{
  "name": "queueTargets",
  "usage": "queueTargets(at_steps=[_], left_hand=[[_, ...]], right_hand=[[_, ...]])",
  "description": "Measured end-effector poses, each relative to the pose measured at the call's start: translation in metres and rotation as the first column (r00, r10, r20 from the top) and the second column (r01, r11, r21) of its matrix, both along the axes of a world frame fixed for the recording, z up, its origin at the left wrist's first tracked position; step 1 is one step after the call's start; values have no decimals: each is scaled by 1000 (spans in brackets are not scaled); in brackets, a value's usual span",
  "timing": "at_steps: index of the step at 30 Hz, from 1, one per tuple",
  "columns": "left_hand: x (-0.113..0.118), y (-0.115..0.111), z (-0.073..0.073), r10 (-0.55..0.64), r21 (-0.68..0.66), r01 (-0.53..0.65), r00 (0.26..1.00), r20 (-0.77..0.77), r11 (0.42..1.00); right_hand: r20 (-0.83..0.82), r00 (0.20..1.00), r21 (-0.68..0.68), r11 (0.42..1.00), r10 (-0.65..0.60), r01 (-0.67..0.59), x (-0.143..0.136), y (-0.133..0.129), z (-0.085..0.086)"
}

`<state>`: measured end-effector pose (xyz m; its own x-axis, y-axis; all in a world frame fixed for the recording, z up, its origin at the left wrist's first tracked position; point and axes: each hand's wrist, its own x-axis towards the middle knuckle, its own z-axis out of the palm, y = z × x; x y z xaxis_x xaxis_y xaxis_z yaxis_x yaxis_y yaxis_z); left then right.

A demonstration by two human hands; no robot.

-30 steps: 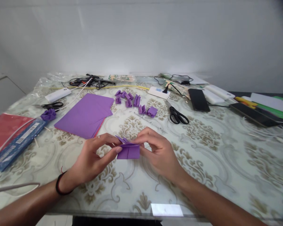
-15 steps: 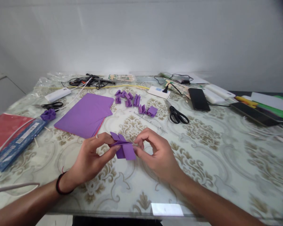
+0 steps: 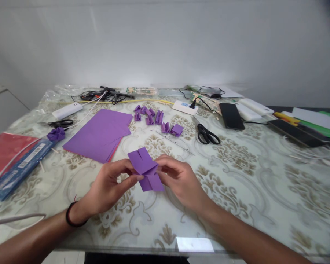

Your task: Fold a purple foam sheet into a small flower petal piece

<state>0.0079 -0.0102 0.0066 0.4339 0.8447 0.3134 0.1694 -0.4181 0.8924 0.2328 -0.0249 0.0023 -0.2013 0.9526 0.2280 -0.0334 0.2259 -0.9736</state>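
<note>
A piece of folded purple paper [image 3: 143, 161] with slits and creased flaps is held just above the table, between both hands. My left hand [image 3: 107, 187] pinches its left side between thumb and fingers. At the right edge, my right hand [image 3: 181, 179] closes its thumb and fingertips on the same paper. Behind them lie several small folded purple paper pieces [image 3: 158, 117] in a loose row. To their left, a stack of purple paper sheets [image 3: 97, 132] rests on the table, with a red edge showing underneath. A clear ruler [image 3: 176, 143] lies beyond my right hand.
Black scissors [image 3: 206, 135] and a phone [image 3: 232, 116] lie to the right; another pair of scissors [image 3: 63, 123] is at left. A white power strip [image 3: 185, 107] stands at the back. A crumpled purple paper flower [image 3: 56, 134] sits on a blue packet [image 3: 22, 168].
The folded paper has been tilted, so its upper flap now faces me more broadly. My right fingers have moved in closer along its right edge.
</note>
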Motion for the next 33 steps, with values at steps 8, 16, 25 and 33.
queueTargets(at_steps=[8,16,25,33], left_hand=[[0,-3,2,-124,-223,144,987,101,964],[7,-2,4,-130,-465,243,956,262,851],[8,1,15,-209,-572,349,932,297,742],[7,0,0,-245,-465,411,893,376,784]], right_hand=[[-196,979,-142,986,64,-93,0,-1,-1],[-404,889,-292,891,215,-349,1,3,0],[-318,918,-139,946,237,-293,1,5,5],[-363,924,-203,958,119,-203,2,3,-11]])
